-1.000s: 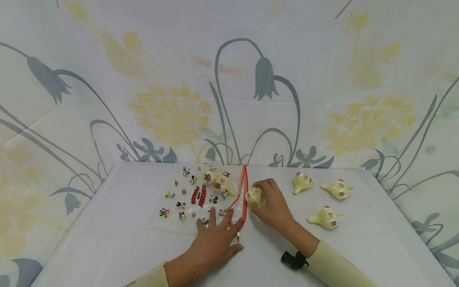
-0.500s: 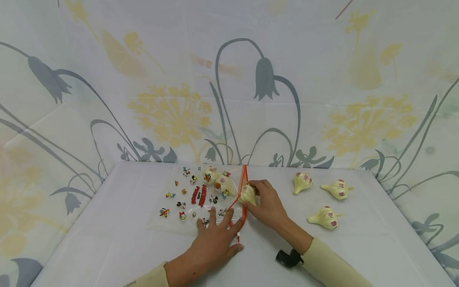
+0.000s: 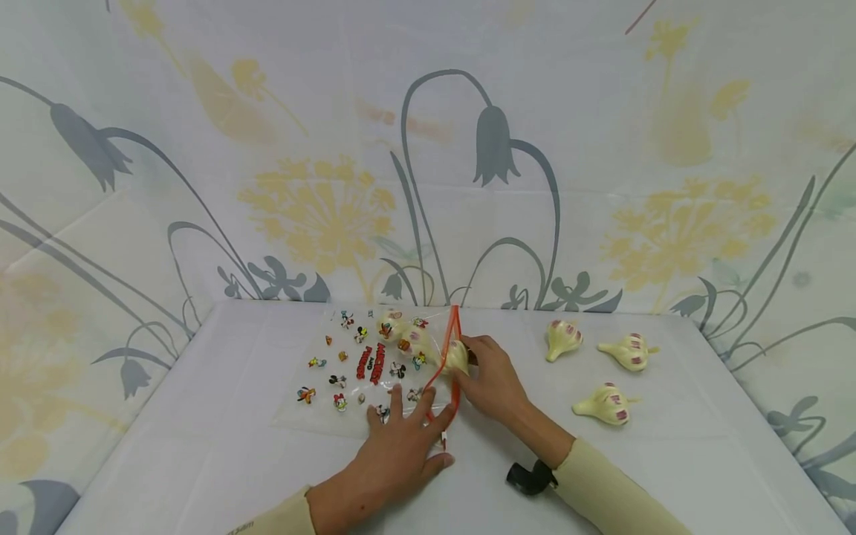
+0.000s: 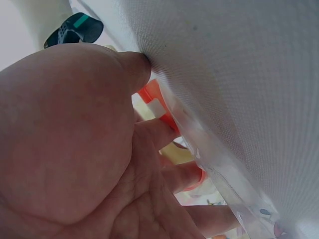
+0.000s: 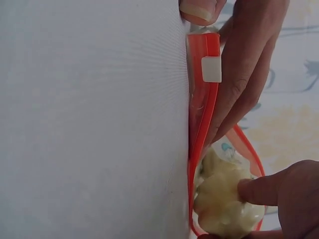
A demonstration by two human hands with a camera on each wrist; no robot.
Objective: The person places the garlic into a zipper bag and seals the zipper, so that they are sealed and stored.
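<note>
A clear printed bag (image 3: 321, 409) with a red zip edge lies flat, its mouth facing right; two garlic bulbs (image 3: 416, 342) show inside. My left hand (image 3: 394, 453) rests on the bag's near corner with fingers spread and straight. At the mouth, my right hand (image 3: 496, 383) holds another garlic bulb (image 3: 457, 357), partly past the red edge. In the right wrist view, the thumb presses on that bulb (image 5: 227, 199) within the red opening (image 5: 251, 154), while a white slider (image 5: 212, 69) sits on the edge close to the left hand's fingers.
Three more garlic bulbs (image 3: 564, 339) lie on the white table (image 3: 200, 461) to the right. A black wrist camera (image 3: 528, 478) is at the right sleeve. Patterned cloth (image 3: 334, 111) stands behind the table.
My right hand has moved left, carrying its bulb from beside the bag into the mouth. My left hand has stayed in place on the bag.
</note>
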